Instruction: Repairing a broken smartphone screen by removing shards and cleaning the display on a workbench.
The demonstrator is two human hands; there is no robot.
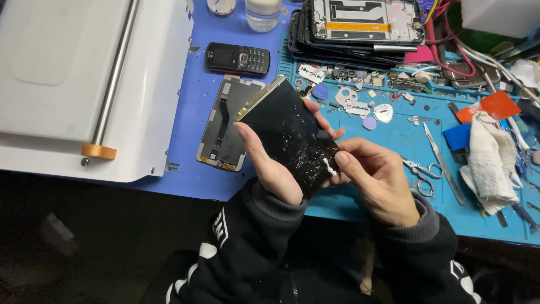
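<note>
Two hands on one black screen panel (287, 135), held tilted above the near edge of the blue mat (394, 141). Left hand (270, 166) grips the panel from its left side, thumb along the edge, fingertips showing at the right edge. Right hand (377, 180) is closed at the panel's lower right corner, thumb pressed on the glass beside a white strip of residue (331, 166). White specks are scattered over the lower half of the panel; a gold-coloured edge shows along its top.

Under and left of the panel lies a phone frame (222, 126) flat on the purple-blue table (197, 169). Keypad phone (237, 58) sits just behind it. White machine (84, 73) with a metal bar and an orange knob fills the left. Stack of phone frames (360, 25) at top centre. Razor blades (310, 73), picks, small parts litter the mat. Scissors (421, 171) and tweezers (441, 157) lie right of the right hand, near it. White cloth (489, 157) further right, beside orange and blue cards. Clear jar (262, 12) at top. Both sleeves dark with white print.
</note>
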